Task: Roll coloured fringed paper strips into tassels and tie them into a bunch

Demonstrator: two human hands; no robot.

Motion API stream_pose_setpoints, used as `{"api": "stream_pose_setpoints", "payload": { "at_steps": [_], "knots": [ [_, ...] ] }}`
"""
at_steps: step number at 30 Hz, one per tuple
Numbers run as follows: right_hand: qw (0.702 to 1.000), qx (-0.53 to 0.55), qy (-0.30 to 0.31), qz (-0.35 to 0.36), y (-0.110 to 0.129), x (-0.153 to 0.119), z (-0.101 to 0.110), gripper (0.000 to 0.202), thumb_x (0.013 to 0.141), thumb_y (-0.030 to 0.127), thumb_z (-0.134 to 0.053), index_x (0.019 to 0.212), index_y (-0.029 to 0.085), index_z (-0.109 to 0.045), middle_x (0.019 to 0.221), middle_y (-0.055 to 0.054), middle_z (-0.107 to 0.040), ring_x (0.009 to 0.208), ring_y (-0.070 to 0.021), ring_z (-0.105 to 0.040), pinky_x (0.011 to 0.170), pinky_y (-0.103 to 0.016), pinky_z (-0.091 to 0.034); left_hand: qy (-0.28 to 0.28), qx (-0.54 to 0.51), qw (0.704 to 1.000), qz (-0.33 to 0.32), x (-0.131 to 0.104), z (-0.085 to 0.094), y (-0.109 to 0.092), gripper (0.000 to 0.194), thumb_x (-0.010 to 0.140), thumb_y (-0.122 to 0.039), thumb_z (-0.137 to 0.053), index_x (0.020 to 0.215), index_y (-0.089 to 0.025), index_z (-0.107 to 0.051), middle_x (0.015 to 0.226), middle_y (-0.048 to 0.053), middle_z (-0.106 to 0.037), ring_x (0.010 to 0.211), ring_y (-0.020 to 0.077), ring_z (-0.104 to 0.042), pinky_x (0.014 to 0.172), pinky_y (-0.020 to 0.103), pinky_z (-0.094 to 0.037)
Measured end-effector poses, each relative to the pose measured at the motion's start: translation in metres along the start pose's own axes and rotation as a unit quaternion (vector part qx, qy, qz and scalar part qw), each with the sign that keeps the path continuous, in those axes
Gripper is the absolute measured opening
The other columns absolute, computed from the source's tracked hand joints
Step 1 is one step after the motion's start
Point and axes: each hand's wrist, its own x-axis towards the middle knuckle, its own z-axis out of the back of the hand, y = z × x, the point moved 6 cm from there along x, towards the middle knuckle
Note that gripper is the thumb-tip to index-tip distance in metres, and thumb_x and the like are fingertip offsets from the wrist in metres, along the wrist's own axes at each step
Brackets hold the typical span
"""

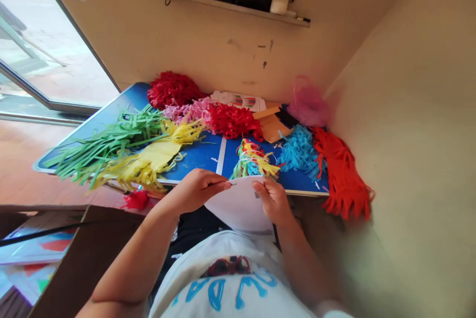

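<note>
A white sheet of paper (240, 206) is held in front of my body, over my lap and close to the table's near edge. My left hand (195, 191) is closed, its thumb and fingers pinching at the sheet's upper left edge. A small dark bit shows at those fingertips; what it is I cannot tell. On the sheet's right side, my right hand (274, 201) grips with the thumb on top, beside a small grey patch. Just beyond the paper lies a multicoloured fringed tassel (253, 157), its lower end partly hidden by the sheet.
The blue table (197, 157) bears green paper strips (111, 142), yellow fringed paper (159, 154), red fringe (234, 120), blue fringe (302, 149) and orange-red fringe (344, 176) hanging over the edge. A pink bag (308, 104) stands behind. A cardboard box (87, 258) is at lower left.
</note>
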Motion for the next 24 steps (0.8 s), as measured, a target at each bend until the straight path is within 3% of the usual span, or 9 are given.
{"api": "stream_pose_setpoints", "payload": {
  "at_steps": [4,7,10,13,15,16,17,20,24],
  "knots": [
    [1.000,0.010,0.013,-0.019,-0.009,-0.002,-0.004,0.043,0.093,0.050,-0.050,0.062,0.021,-0.053,0.054,0.005,-0.046,0.051,-0.0112,-0.043,0.052,-0.023,-0.036,0.136,0.009,0.991,-0.008,0.003,-0.025,0.013,0.031,0.086,-0.045,-0.062,0.080,-0.019,-0.078,0.064,0.001,-0.071,0.056,0.0132,-0.060,0.049,0.017,-0.042],
    [0.999,0.011,0.026,-0.021,-0.012,-0.006,-0.005,0.044,0.094,0.050,-0.050,0.061,0.020,-0.054,0.053,0.005,-0.047,0.051,-0.0108,-0.044,0.053,-0.023,-0.037,0.145,-0.009,0.989,-0.006,0.003,-0.024,0.018,0.030,0.086,-0.043,-0.062,0.077,-0.018,-0.077,0.064,0.001,-0.068,0.057,0.0125,-0.058,0.051,0.017,-0.043],
    [0.996,0.048,0.078,-0.015,-0.019,0.010,0.003,0.046,0.088,0.061,-0.054,0.072,0.020,-0.065,0.060,0.003,-0.059,0.056,-0.0126,-0.054,0.057,-0.024,-0.044,0.098,-0.012,0.995,-0.001,0.000,-0.012,0.025,0.027,0.085,-0.040,-0.065,0.075,-0.018,-0.076,0.059,0.001,-0.066,0.053,0.0120,-0.056,0.047,0.017,-0.041],
    [0.996,0.080,0.034,-0.021,-0.043,0.075,0.038,0.060,0.086,0.071,-0.046,0.108,0.020,-0.069,0.082,-0.004,-0.072,0.068,-0.0178,-0.066,0.064,-0.030,-0.052,0.067,-0.034,0.997,-0.012,-0.007,0.000,0.029,0.024,0.084,-0.037,-0.065,0.073,-0.019,-0.075,0.061,0.003,-0.068,0.052,0.0132,-0.059,0.047,0.018,-0.043],
    [0.996,-0.029,-0.073,-0.037,-0.067,0.139,0.070,0.048,0.093,0.057,-0.045,0.107,0.019,-0.069,0.089,-0.007,-0.074,0.076,-0.0188,-0.068,0.070,-0.031,-0.053,0.086,-0.056,0.995,-0.018,-0.012,-0.002,0.029,0.022,0.086,-0.035,-0.064,0.074,-0.020,-0.075,0.062,0.003,-0.069,0.053,0.0138,-0.062,0.047,0.018,-0.045],
    [0.987,-0.123,-0.093,-0.046,-0.078,0.172,0.081,0.038,0.093,0.048,-0.050,0.103,0.018,-0.071,0.094,-0.009,-0.074,0.085,-0.0199,-0.068,0.077,-0.031,-0.052,0.101,-0.063,0.993,-0.018,-0.015,-0.005,0.029,0.021,0.086,-0.034,-0.063,0.076,-0.021,-0.075,0.064,0.003,-0.070,0.053,0.0140,-0.063,0.048,0.017,-0.045],
    [0.970,-0.220,-0.080,-0.061,-0.090,0.206,0.085,0.029,0.092,0.040,-0.055,0.100,0.018,-0.072,0.101,-0.010,-0.073,0.094,-0.0213,-0.067,0.084,-0.033,-0.050,0.117,-0.067,0.991,-0.017,-0.017,-0.009,0.029,0.019,0.087,-0.032,-0.062,0.077,-0.021,-0.075,0.065,0.003,-0.071,0.055,0.0140,-0.064,0.049,0.017,-0.046],
    [0.953,-0.287,-0.074,-0.065,-0.115,0.285,0.088,0.014,0.087,0.020,-0.061,0.091,0.013,-0.073,0.112,-0.016,-0.070,0.111,-0.0245,-0.060,0.098,-0.037,-0.041,0.134,-0.057,0.989,-0.027,-0.019,-0.020,0.027,0.017,0.089,-0.029,-0.060,0.082,-0.023,-0.074,0.070,0.003,-0.072,0.060,0.0145,-0.067,0.057,0.017,-0.050],
    [0.944,-0.317,-0.037,-0.082,-0.142,0.331,0.083,0.037,0.100,0.025,-0.042,0.080,0.009,-0.069,0.101,-0.012,-0.071,0.105,-0.0146,-0.062,0.100,-0.035,-0.038,0.116,-0.028,0.992,-0.050,-0.017,-0.022,0.027,0.019,0.090,-0.031,-0.058,0.081,-0.025,-0.074,0.070,0.002,-0.072,0.061,0.0144,-0.066,0.058,0.017,-0.049]
  ]
}}
